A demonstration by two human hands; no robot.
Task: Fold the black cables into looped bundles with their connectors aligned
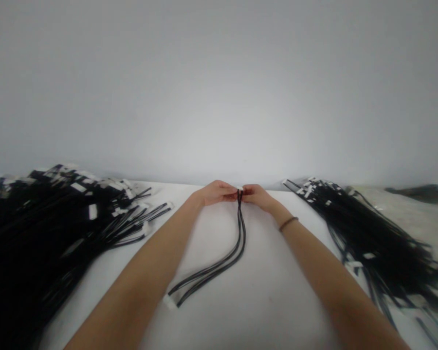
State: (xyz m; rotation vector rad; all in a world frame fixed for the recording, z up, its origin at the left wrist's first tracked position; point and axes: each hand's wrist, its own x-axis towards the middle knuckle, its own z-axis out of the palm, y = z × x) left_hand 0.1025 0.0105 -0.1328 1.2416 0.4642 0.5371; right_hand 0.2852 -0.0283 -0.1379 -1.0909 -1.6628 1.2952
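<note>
A black wire harness (244, 233) hangs from a white connector (240, 188) at its upper end, and its wires curve down toward me and to the left. Its other white connector (170, 302) rests on the white table. My left hand (219, 192) is closed, pinching the upper connector from the left. From the right, my right hand (256, 195) closes on the same end, with fingertips meeting near the wires. Fine detail at the fingertips is blurred. A dark bracelet circles my right wrist.
On the left lies a large heap of black wire harnesses (51, 233) with white connectors. A smaller bundle of harnesses (368, 233) lies to the right, beside a clear plastic bag (412, 214). A pale wall (219, 87) rises behind the table (270, 287).
</note>
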